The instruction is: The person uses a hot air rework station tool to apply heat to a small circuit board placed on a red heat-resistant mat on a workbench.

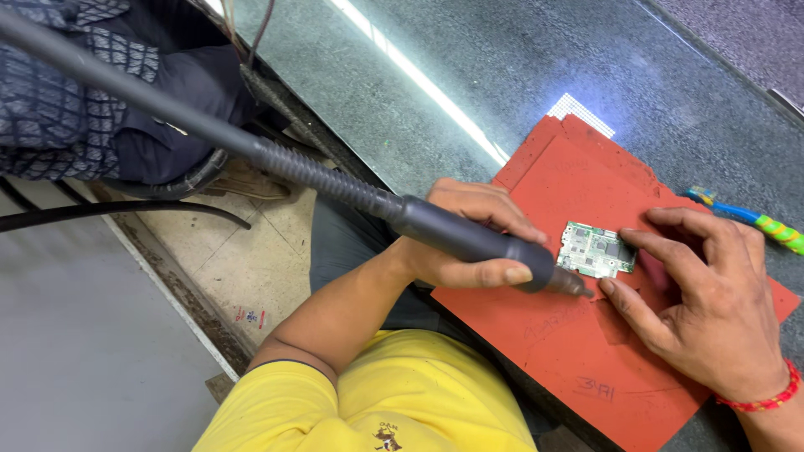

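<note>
A small green circuit board [593, 249] lies on a red mat [578, 351]. My left hand [469, 243] grips the dark handle of a hot-air tool [469, 238] with a long ribbed hose running off to the upper left. Its metal nozzle [578, 289] points at the board's near edge. My right hand [703, 293], with a red thread band at the wrist, rests on the mat. Its index finger touches the board's right edge and its thumb lies just below the nozzle tip.
The mat sits on a dark speckled stone counter [502, 75]. A blue and green brush [758, 222] lies beyond my right hand. A white gridded piece [579, 111] peeks out behind the mat. Another person in patterned clothing [59, 109] is at the upper left.
</note>
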